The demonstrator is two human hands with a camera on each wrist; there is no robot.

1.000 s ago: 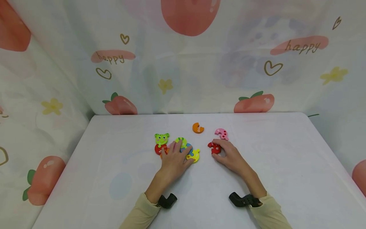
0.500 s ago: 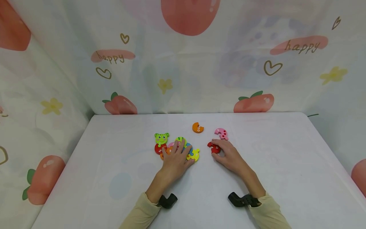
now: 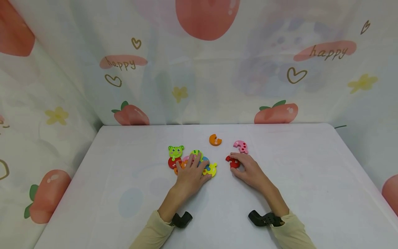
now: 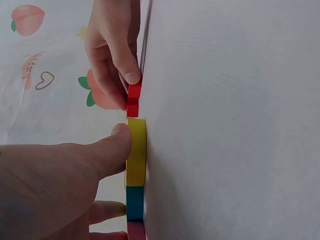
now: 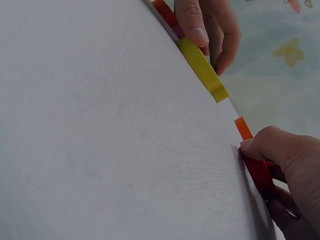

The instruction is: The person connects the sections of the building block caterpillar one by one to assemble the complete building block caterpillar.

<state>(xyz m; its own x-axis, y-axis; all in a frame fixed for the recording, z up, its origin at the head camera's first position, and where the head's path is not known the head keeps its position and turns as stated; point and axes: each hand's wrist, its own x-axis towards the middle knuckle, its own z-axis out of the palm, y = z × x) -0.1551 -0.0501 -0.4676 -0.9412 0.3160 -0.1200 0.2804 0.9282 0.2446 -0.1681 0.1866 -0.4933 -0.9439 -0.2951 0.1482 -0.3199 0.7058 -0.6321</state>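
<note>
My left hand (image 3: 190, 174) rests with spread fingers on a chain of joined puzzle pieces. A green head piece with a smiling face (image 3: 176, 151) tops its left end, above a red piece (image 3: 172, 163). At its right end lies a yellow piece (image 3: 212, 170), touched by my left thumb (image 4: 117, 142); a blue piece (image 4: 134, 204) adjoins it. Other pieces are partly hidden under the fingers. To the right, my right hand (image 3: 251, 172) pinches a separate notched red puzzle piece (image 3: 235, 163) between thumb and fingers, flat on the table. A gap separates it from the yellow piece.
An orange notched piece (image 3: 215, 140) lies farther back, and a pink spotted piece (image 3: 242, 146) lies just beyond my right hand. The white-covered table (image 3: 124, 228) ends at a patterned curtain (image 3: 214, 76). Each wrist wears a black strap device (image 3: 181, 220).
My left hand has shifted very slightly to the right on the chain, uncovering a bit more of the orange piece. The right hand and the red piece stay practically where they were.
</note>
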